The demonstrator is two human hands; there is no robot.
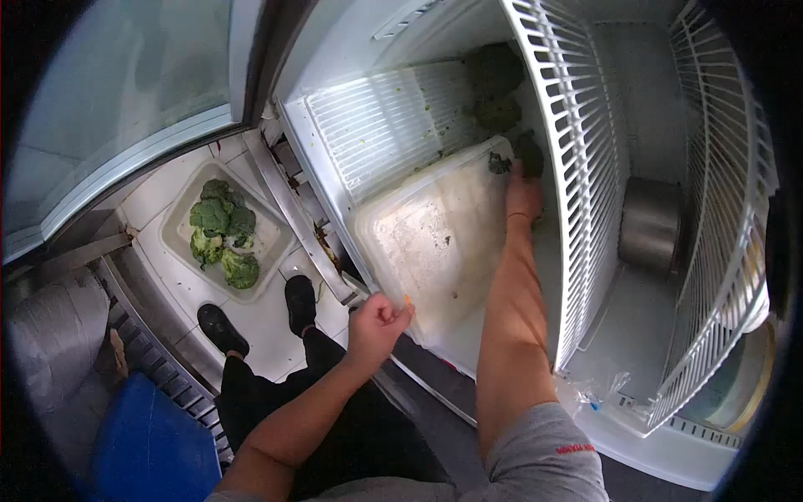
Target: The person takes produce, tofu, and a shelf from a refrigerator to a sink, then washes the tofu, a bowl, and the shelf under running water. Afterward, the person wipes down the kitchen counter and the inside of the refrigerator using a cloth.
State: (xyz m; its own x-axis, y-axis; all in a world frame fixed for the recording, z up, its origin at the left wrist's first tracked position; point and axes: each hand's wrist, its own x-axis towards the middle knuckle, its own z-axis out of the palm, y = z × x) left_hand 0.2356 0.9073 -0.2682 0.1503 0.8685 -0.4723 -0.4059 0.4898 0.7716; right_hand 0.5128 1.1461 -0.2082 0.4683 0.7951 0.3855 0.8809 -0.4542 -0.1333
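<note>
Inside the refrigerator, a white plastic bin [439,234] sits tilted, with small green scraps on its inner surface. The fingers of my left hand [378,333] are curled closed at its near rim. Deep in the compartment, my right hand [524,199] reaches past the bin's far side and closes on a dark green broccoli head [529,155]; shade partly hides its fingertips. More broccoli [495,71] lies in the back corner beyond it. On the floor at left, a second white bin [171,230] holds several broccoli heads [211,216].
A white wire rack [556,151] stands close to my right arm. Behind it is a metal pot [651,222]. The glass door [125,109] is swung out at upper left. A blue container [150,443] stands at lower left, and my shoes [222,328] are beside the floor bin.
</note>
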